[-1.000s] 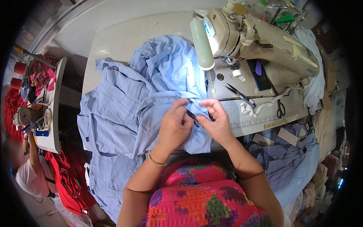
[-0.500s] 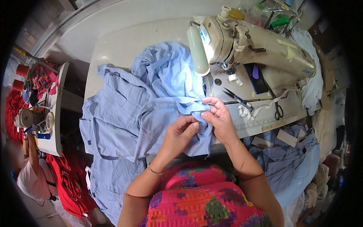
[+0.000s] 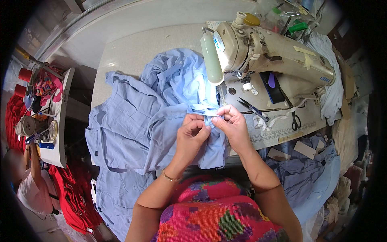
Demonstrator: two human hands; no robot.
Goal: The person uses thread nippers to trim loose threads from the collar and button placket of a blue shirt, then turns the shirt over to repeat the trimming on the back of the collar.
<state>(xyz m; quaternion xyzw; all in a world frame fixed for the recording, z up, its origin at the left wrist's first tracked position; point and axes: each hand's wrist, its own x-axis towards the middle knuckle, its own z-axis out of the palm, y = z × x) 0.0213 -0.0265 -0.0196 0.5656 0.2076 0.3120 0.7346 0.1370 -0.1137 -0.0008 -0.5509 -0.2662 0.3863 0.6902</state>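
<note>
Right now both hands meet over a light blue garment [image 3: 133, 129] spread on the pale table [image 3: 133, 52]. The left hand [image 3: 192, 137] is curled, its fingertips pinching a folded edge of the blue cloth, a thin bracelet [image 3: 171, 177] on the wrist below it. The right hand [image 3: 234, 125] sits just beside it, thumb and forefinger gripping the same narrow strip of fabric, so the two hands nearly touch with the edge stretched between them. Most of the garment lies bunched to the left of the left hand and hangs over the table's near edge.

Beyond the right hand stands a cream sewing machine [image 3: 274, 50], with a dark pair of snips [image 3: 252, 108] lying on its bed just past the fingers. Farther right of that hand lie black-handled scissors [image 3: 296, 120] and a loose white strip of tape [image 3: 278, 119]. More blue cloth [image 3: 310, 181] is heaped below and to the right of the right forearm. Far off to the left of the left hand, another person in a white top [image 3: 30, 193] sits by red fabric [image 3: 76, 197].
</note>
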